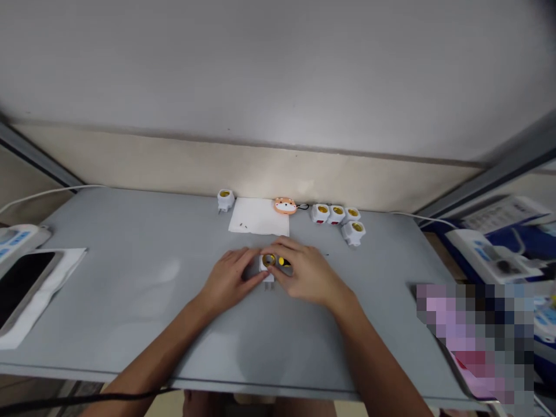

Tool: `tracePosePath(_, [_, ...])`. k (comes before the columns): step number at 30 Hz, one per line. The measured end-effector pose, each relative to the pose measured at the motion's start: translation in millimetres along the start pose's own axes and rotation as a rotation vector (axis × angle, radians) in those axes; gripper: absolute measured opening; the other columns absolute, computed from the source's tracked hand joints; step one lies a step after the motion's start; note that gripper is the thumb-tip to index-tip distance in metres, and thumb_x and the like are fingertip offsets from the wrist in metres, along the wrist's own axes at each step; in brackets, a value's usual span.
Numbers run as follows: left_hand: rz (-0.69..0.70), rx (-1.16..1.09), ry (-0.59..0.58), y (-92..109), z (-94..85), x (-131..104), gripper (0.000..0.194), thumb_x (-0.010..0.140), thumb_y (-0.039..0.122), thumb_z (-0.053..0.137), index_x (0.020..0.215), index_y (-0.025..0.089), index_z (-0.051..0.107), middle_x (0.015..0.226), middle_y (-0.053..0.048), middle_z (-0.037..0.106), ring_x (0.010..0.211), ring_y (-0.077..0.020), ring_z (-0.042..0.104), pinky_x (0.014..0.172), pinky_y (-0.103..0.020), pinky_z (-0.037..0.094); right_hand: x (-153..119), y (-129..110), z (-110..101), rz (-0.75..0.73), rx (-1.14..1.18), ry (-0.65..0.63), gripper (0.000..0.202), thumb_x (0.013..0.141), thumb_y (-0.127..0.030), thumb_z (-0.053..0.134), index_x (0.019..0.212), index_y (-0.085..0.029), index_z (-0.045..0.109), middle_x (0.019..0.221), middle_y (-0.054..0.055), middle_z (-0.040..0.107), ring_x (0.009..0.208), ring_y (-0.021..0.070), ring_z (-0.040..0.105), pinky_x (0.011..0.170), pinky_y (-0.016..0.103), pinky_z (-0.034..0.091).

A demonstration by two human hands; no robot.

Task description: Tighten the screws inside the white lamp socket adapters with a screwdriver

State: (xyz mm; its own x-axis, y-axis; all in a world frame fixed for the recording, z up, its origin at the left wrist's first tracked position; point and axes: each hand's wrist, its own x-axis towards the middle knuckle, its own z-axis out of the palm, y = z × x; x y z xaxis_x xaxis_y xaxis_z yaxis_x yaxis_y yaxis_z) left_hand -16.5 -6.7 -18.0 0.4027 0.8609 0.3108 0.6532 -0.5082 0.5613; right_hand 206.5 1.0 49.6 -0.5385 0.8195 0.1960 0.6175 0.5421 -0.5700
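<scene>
A white plug-in lamp socket (268,277) with a brass-coloured threaded inside is held low over the grey table, its two flat prongs pointing towards me. My left hand (229,278) pinches its left side between thumb and fingers. From the right, my right hand (310,272) closes on the socket, thumb and fingertips at its rim. A small yellow-and-black piece (282,262), perhaps a screwdriver handle, shows inside the curl of the right hand; most of it is hidden. Behind lies a white tissue (256,219) with tiny dark bits on it.
More lamp sockets (336,214) stand at the back right, several together; another socket (225,200) is left of the tissue. An orange animal-face case (285,205) rests on the tissue. A phone (26,284) lies far left. Power strips (495,258) flank the table (130,278).
</scene>
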Motion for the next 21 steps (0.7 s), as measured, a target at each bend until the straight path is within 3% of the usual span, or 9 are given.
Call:
tracePosePath(9, [0.009,0.044,-0.038,4.2,-3.7,0.5,0.034,0.102,0.047,0.062,0.126,0.024,0.063,0.102,-0.005,0.071,0.091,-0.0228,0.067,0.088,-0.036,0.052,-2.4,4.4,-3.5,0.029,-0.017,-0.056,0.023,0.097,-0.020,0.064,0.118,-0.026,0.071,0.119,0.003,0.072,0.098,0.0199,0.070,0.080,0.031,0.049])
tracePosePath(21, [0.011,0.044,-0.050,5.2,-5.1,0.6,0.033,0.100,0.051,0.065,0.117,0.023,0.063,0.105,-0.004,0.073,0.094,-0.0226,0.068,0.085,-0.036,0.051,-6.4,1.0,-8.1,0.066,-0.061,-0.090,0.015,0.098,-0.019,0.061,0.106,-0.025,0.072,0.109,0.000,0.072,0.080,0.0147,0.064,0.071,0.030,0.038])
